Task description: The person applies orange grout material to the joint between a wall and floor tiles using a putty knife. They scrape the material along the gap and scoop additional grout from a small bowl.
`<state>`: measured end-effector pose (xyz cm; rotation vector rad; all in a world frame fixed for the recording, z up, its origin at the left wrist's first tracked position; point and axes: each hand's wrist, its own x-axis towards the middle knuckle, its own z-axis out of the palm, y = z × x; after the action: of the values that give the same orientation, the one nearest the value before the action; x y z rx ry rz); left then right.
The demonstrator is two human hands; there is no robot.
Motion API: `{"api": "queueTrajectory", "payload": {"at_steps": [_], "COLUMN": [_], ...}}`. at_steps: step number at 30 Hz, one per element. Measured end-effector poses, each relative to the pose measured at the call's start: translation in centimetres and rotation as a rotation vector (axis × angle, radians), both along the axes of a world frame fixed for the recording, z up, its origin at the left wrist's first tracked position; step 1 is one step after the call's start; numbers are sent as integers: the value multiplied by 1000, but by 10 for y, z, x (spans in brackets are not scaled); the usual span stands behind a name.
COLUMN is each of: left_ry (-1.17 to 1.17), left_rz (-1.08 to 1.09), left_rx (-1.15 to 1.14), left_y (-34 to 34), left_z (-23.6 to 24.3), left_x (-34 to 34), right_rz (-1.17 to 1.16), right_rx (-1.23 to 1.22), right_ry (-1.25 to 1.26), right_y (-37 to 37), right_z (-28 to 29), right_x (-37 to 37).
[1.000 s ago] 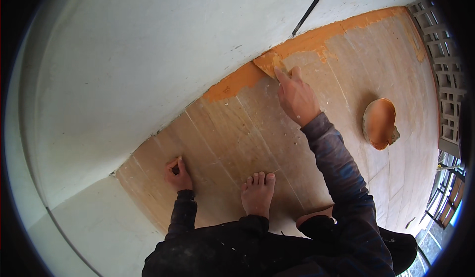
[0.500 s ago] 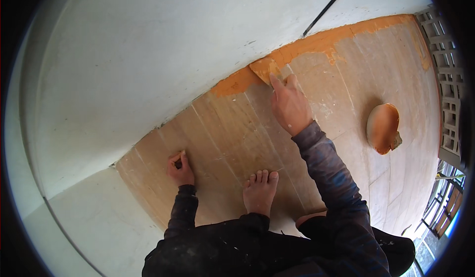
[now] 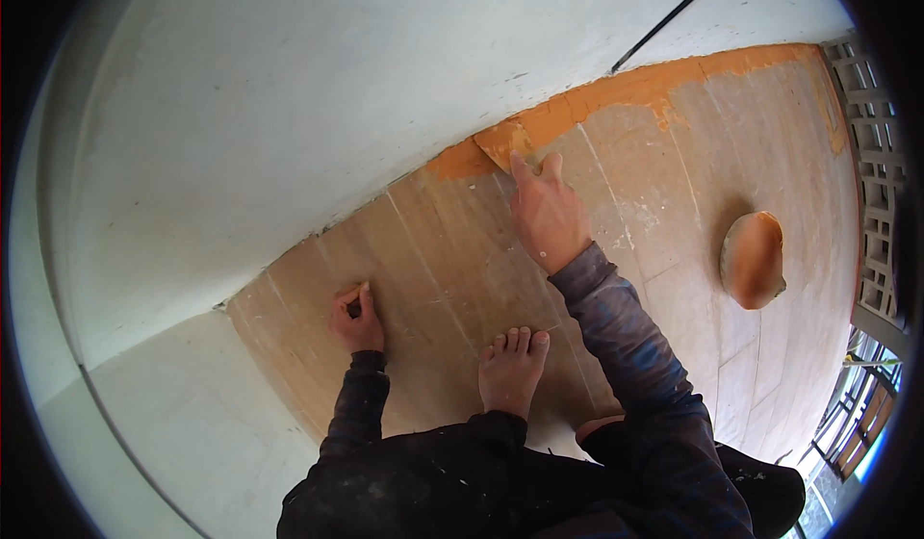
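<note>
My right hand (image 3: 551, 214) is closed round a flat scraper (image 3: 504, 142) whose blade is coated with orange paste. Its edge lies at the foot of the white wall, over the left end of an orange paste strip (image 3: 616, 91). The handle is mostly hidden under my fingers. Lower left, my left hand (image 3: 358, 321) rests by the plank floor (image 3: 433, 250), thumb and fingertips pinched together; what they hold, if anything, I cannot make out. To the right of my right arm sits a round bowl (image 3: 754, 262) smeared inside with orange paste.
A white wall (image 3: 289, 106) runs along the far side, with a black rod or cable (image 3: 674, 14) against it. Pale latticed blocks (image 3: 876, 183) border the right edge. My bare foot (image 3: 513, 371) stands on the planks between my arms.
My right hand and the scraper have slid a little left along the wall's foot. The view has shifted slightly. My left hand stays pinched in about the same spot.
</note>
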<state>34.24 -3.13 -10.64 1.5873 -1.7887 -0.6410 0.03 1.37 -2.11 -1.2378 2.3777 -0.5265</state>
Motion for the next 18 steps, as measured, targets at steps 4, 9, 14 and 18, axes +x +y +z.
{"api": "queueTrajectory", "payload": {"at_steps": [4,9,14,18], "left_ry": [-18,-8,24,-19], "left_rz": [-3,-3,14,5], "left_rx": [4,12,23,14], "left_y": [0,1,-1,0], "left_z": [4,11,-1,1], "left_x": [2,1,2,6], "right_rz": [51,93,42,109], "right_rx": [73,21,-82,70], "right_ry": [-1,-45,18,-42], "right_y": [6,0,-10,-14], "right_z": [11,13,-25,2], "right_x": [11,39,69,66]}}
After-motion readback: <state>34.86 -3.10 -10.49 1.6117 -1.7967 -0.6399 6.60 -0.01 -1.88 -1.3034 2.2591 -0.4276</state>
